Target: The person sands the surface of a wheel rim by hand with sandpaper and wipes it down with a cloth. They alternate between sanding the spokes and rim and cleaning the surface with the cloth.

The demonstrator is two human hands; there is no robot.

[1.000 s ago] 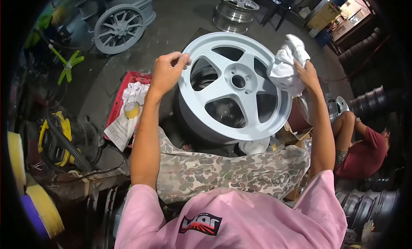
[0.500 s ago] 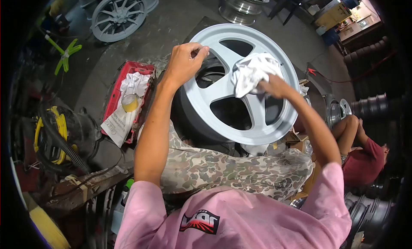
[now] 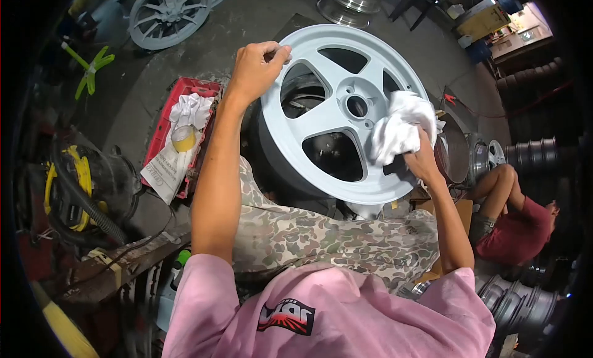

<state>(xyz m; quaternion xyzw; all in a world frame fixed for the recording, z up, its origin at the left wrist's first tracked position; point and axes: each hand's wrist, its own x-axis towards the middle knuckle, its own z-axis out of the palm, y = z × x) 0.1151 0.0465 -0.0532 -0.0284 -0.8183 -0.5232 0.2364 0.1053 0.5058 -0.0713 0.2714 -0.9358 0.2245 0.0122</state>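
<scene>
A light grey five-spoke wheel rim (image 3: pixel 322 123) stands tilted in front of my knees, its face toward me. My left hand (image 3: pixel 260 68) grips the rim's upper left edge, thumb and fingers closed on the lip. In my right hand (image 3: pixel 422 157) is a bunched white cloth (image 3: pixel 403 126), slightly blurred, over the right side of the wheel's face. The cloth covers part of the right spokes and outer lip. The centre hub with its bolt holes shows uncovered.
A red tray (image 3: pixel 162 126) with white cloth, paper and a tape roll (image 3: pixel 183 137) lies left. Beyond are a grey multi-spoke wheel (image 3: pixel 170 15), a green star-shaped stand (image 3: pixel 91 71) and a vacuum-like machine (image 3: pixel 117 179). Another person (image 3: pixel 519 231) sits at the right, near stacked rims (image 3: pixel 531 154).
My right hand and the cloth have moved right and down, from near the hub to the outer lip, uncovering the hub. My left hand still holds the edge, and the view has shifted slightly.
</scene>
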